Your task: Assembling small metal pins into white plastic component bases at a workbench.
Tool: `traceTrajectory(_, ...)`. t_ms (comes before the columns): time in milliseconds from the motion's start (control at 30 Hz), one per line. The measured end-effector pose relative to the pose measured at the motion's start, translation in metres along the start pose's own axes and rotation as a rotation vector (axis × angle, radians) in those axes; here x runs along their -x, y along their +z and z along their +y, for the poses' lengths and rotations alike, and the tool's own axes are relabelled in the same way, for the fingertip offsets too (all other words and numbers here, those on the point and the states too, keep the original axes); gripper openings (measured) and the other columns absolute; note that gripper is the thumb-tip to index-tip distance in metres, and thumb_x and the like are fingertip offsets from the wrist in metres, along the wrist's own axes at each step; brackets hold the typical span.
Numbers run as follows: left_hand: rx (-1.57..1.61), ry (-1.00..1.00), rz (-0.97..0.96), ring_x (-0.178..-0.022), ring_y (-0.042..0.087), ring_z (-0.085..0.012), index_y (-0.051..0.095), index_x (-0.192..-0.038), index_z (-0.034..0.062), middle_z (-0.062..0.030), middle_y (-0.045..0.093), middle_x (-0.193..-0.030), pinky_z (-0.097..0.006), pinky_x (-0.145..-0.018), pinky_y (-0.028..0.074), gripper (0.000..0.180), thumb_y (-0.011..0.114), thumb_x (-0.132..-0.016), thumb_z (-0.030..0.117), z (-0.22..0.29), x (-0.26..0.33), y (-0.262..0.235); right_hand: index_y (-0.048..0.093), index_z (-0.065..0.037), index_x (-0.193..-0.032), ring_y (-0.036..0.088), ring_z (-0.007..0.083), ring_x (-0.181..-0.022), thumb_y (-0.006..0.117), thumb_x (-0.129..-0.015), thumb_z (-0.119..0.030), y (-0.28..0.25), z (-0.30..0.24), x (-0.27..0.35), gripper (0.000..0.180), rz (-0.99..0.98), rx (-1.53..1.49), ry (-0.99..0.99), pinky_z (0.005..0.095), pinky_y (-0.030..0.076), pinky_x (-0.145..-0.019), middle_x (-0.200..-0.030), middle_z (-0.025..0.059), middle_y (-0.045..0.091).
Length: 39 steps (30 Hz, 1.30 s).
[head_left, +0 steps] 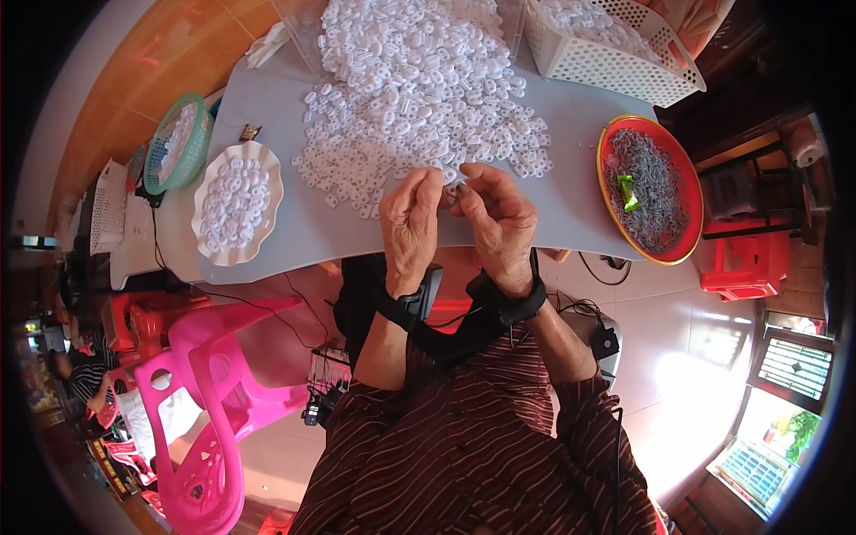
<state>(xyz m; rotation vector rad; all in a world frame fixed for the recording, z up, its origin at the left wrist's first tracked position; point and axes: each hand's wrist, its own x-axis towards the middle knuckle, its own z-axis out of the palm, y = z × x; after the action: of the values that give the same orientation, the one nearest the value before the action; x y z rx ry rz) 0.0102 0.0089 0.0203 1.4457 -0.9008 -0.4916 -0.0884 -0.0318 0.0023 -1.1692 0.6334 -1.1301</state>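
Both hands meet mid-frame over desk (267, 116): left hand (410, 223) and right hand (495, 218) pinch small white piece (453, 189) together, heap (419, 89) within reach.

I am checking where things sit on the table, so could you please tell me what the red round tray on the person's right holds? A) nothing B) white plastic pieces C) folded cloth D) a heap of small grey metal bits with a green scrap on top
D: the red tray is filled with grey metal bits, and a green scrap lies on them.
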Motion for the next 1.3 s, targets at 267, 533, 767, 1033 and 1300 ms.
traceTrajectory(267,0.001,0.06,-0.028,-0.058,0.046,-0.0077,0.054,-0.082,-0.0023,-0.0027,0.052,-0.062,-0.024,-0.053,0.039,0.021,0.051,-0.093,0.015,-0.004,0.001,0.0,0.057,0.002,-0.108,0.058,0.0068,-0.074,0.053,-0.088,0.003,0.0,0.001,0.001,0.021,0.014,-0.059,0.023,0.0215,0.049,-0.07,-0.088,0.0037,0.062)
traceTrajectory(533,-0.082,0.09,-0.087,-0.057,0.045,-0.0132,0.052,-0.085,-0.0006,-0.0081,0.05,-0.063,-0.029,-0.053,0.04,0.018,0.049,-0.093,0.015,-0.006,-0.001,-0.002,0.057,0.002,-0.111,0.058,0.0071,-0.074,0.053,-0.088,0.002,-0.004,0.003,-0.001,0.023,-0.03,-0.023,0.029,0.0211,0.049,-0.069,-0.088,0.0036,0.062)
traceTrajectory(767,-0.061,0.045,-0.14,-0.057,0.046,-0.0149,0.052,-0.084,-0.0006,-0.0089,0.051,-0.063,-0.029,-0.054,0.04,0.016,0.049,-0.092,0.014,-0.008,-0.001,-0.003,0.058,0.002,-0.112,0.058,0.0069,-0.072,0.054,-0.089,-0.001,-0.012,-0.009,-0.003,0.023,-0.1,0.043,0.098,0.0202,0.048,-0.067,-0.083,0.0028,0.061)
traceTrajectory(1033,-0.067,0.064,-0.143,-0.057,0.045,-0.0144,0.051,-0.084,-0.0002,-0.0082,0.05,-0.064,-0.029,-0.053,0.039,0.017,0.048,-0.093,0.014,-0.007,0.001,-0.002,0.055,0.002,-0.113,0.058,0.0082,-0.071,0.054,-0.09,-0.001,-0.009,-0.006,0.0,0.023,-0.078,0.057,0.027,0.0207,0.048,-0.067,-0.085,0.0039,0.061)
traceTrajectory(1300,-0.065,0.069,-0.152,-0.056,0.043,-0.0166,0.051,-0.085,0.0,-0.009,0.047,-0.063,-0.03,-0.052,0.038,0.019,0.046,-0.095,0.016,-0.008,0.002,-0.002,0.055,0.002,-0.111,0.06,0.0089,-0.073,0.054,-0.089,0.0,-0.009,-0.006,0.002,0.021,-0.06,0.017,0.061,0.0211,0.049,-0.068,-0.088,0.0057,0.062)
